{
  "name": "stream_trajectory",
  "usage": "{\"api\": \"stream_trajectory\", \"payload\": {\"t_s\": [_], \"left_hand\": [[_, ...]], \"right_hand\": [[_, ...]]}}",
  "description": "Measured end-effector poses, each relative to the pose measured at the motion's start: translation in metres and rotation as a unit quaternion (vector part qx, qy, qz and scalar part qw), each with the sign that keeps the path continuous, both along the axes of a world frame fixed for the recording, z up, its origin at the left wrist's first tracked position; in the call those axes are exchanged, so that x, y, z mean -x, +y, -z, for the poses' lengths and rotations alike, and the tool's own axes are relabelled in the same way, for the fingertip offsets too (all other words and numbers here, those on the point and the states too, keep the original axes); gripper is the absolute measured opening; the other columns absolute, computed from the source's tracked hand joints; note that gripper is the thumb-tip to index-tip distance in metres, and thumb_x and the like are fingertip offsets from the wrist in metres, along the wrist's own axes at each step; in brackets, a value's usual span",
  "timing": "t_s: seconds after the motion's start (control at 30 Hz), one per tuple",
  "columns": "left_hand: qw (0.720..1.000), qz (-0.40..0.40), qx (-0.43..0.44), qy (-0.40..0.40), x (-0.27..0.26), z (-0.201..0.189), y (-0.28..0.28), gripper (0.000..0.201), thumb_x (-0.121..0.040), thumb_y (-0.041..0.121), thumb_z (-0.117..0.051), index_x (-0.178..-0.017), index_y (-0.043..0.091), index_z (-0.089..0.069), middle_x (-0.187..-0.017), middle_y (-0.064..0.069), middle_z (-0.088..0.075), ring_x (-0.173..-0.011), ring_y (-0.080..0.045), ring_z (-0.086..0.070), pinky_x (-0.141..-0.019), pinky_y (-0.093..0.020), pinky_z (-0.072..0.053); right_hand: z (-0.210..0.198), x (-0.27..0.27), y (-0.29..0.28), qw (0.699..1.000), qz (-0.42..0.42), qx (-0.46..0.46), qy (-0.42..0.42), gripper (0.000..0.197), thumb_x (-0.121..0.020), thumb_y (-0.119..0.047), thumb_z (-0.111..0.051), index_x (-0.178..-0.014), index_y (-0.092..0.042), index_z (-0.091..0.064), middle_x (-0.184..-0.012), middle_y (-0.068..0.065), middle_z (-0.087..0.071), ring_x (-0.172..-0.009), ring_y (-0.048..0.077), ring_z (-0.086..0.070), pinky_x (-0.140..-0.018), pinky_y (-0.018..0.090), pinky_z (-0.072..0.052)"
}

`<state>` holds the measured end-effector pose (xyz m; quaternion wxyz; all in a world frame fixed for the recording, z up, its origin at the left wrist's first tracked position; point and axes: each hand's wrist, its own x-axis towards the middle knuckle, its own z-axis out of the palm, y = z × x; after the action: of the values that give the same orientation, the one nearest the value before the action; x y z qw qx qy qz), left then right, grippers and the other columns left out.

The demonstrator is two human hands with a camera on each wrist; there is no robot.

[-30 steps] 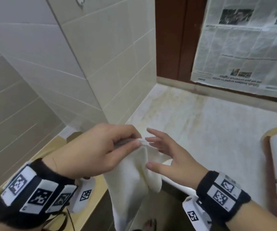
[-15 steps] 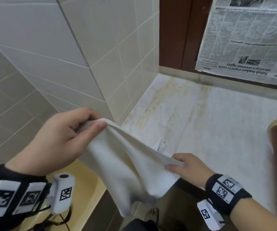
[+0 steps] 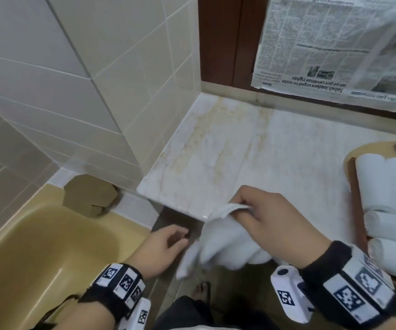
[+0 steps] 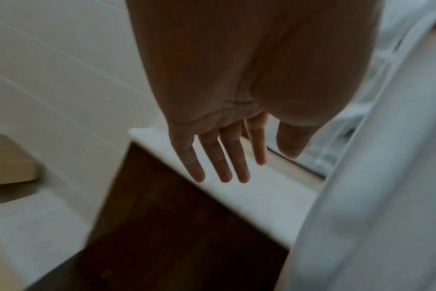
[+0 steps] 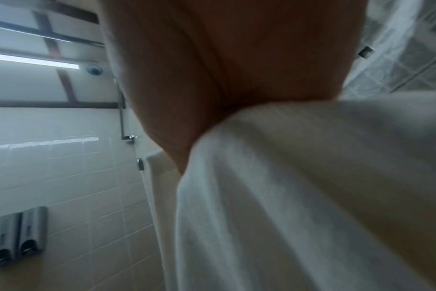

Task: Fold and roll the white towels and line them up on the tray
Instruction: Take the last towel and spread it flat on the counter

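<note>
My right hand [image 3: 268, 220] pinches the limp towel [image 3: 225, 244] by 1 corner over the desk [image 3: 251, 158] edge; my left hand [image 3: 161, 248] hangs empty, fingers loose. Soft, floppy cloth: I'd take a 2nd corner.

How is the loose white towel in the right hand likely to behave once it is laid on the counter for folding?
Probably floppy: the towel hangs in soft folds from the right hand, which pinches one edge. It likely is light, since that single pinch carries it. It may slide off the smooth counter if much overhangs the edge.
</note>
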<state>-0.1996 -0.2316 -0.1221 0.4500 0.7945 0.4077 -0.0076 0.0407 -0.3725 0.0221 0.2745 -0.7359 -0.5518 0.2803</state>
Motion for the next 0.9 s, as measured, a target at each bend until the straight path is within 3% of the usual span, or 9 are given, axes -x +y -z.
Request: {"api": "stream_trajectory", "payload": {"t_s": [0.1,0.2,0.27,0.33,0.43,0.57,0.63,0.73,0.9], "left_hand": [[0.990,-0.001,-0.004,-0.142,-0.038,-0.062,-0.006,0.028,-0.093,0.041,-0.072,-0.120,0.038,-0.068,-0.114,0.022,-0.071,-0.112,0.002,-0.064,-0.099,-0.023,-0.049],[0.968,0.074,-0.086,-0.223,-0.060,-0.113,-0.013,0.040,-0.081,0.052,-0.079,-0.117,0.039,-0.068,-0.109,0.016,-0.070,-0.106,-0.012,-0.066,-0.090,-0.022,-0.050],[0.953,0.139,-0.147,-0.225,-0.070,-0.128,-0.019,0.048,-0.074,0.059,-0.085,-0.113,0.038,-0.068,-0.102,0.017,-0.068,-0.099,-0.013,-0.065,-0.085,-0.022,-0.049],[0.938,0.189,-0.211,-0.201,-0.081,-0.130,-0.025,0.043,-0.076,0.065,-0.081,-0.106,0.038,-0.069,-0.096,0.021,-0.063,-0.093,-0.008,-0.062,-0.079,-0.025,-0.050],[0.909,0.223,-0.288,-0.203,-0.097,-0.124,-0.029,0.018,-0.094,0.051,-0.070,-0.096,0.034,-0.071,-0.088,0.021,-0.060,-0.083,-0.005,-0.053,-0.070,-0.030,-0.049],[0.881,0.265,-0.342,-0.190,-0.112,-0.120,-0.027,0.017,-0.103,0.039,-0.059,-0.094,0.026,-0.067,-0.089,0.018,-0.058,-0.083,-0.009,-0.048,-0.068,-0.031,-0.049],[0.875,0.285,-0.349,-0.178,-0.118,-0.126,-0.025,0.020,-0.104,0.037,-0.054,-0.095,0.023,-0.064,-0.090,0.015,-0.057,-0.084,-0.009,-0.047,-0.069,-0.032,-0.049],[0.860,0.306,-0.371,-0.170,-0.124,-0.144,-0.016,0.020,-0.106,0.034,-0.052,-0.094,0.021,-0.062,-0.091,0.011,-0.057,-0.085,-0.011,-0.047,-0.069,-0.033,-0.051],[0.823,0.261,-0.459,-0.210,-0.128,-0.184,0.024,0.022,-0.098,0.027,-0.057,-0.090,0.008,-0.065,-0.087,-0.005,-0.062,-0.080,-0.025,-0.052,-0.071,-0.038,-0.045]], "right_hand": [[-0.002,0.000,0.000,0.997,-0.003,0.034,-0.068,0.013,-0.097,-0.032,-0.052,-0.085,-0.035,-0.056,-0.078,-0.009,-0.066,-0.070,0.008,-0.060,-0.066,0.030,-0.051],[0.004,-0.008,-0.002,0.995,0.026,0.055,-0.084,0.015,-0.097,-0.033,-0.054,-0.083,-0.035,-0.057,-0.077,-0.010,-0.064,-0.070,0.006,-0.058,-0.064,0.024,-0.046],[0.008,-0.012,-0.006,0.993,0.035,0.065,-0.087,0.013,-0.097,-0.035,-0.056,-0.084,-0.034,-0.060,-0.077,-0.010,-0.063,-0.071,0.005,-0.057,-0.062,0.021,-0.043],[0.010,-0.015,-0.012,0.994,0.046,0.066,-0.077,0.014,-0.097,-0.037,-0.057,-0.085,-0.033,-0.062,-0.077,-0.011,-0.062,-0.071,0.005,-0.057,-0.062,0.020,-0.043],[0.013,-0.023,-0.023,0.994,0.070,0.056,-0.056,0.015,-0.097,-0.040,-0.058,-0.084,-0.034,-0.062,-0.080,-0.013,-0.065,-0.074,0.005,-0.060,-0.069,0.024,-0.050],[0.023,-0.036,-0.041,0.993,0.101,0.035,-0.050,0.023,-0.095,-0.052,-0.059,-0.083,-0.034,-0.065,-0.080,-0.017,-0.066,-0.076,0.002,-0.060,-0.072,0.026,-0.051],[0.031,-0.042,-0.053,0.995,0.089,0.027,-0.044,0.036,-0.095,-0.055,-0.057,-0.073,-0.027,-0.060,-0.069,-0.012,-0.060,-0.067,0.005,-0.056,-0.066,0.025,-0.045],[0.049,-0.051,-0.075,0.995,0.099,0.027,-0.012,0.055,-0.096,-0.056,-0.056,-0.062,-0.016,-0.039,-0.056,-0.001,-0.039,-0.053,0.009,-0.039,-0.057,0.025,-0.030],[0.099,-0.075,-0.111,0.982,0.175,0.066,0.028,0.058,-0.095,-0.056,-0.058,-0.059,-0.016,-0.036,-0.054,-0.006,-0.034,-0.052,0.007,-0.035,-0.054,0.025,-0.025]]}}
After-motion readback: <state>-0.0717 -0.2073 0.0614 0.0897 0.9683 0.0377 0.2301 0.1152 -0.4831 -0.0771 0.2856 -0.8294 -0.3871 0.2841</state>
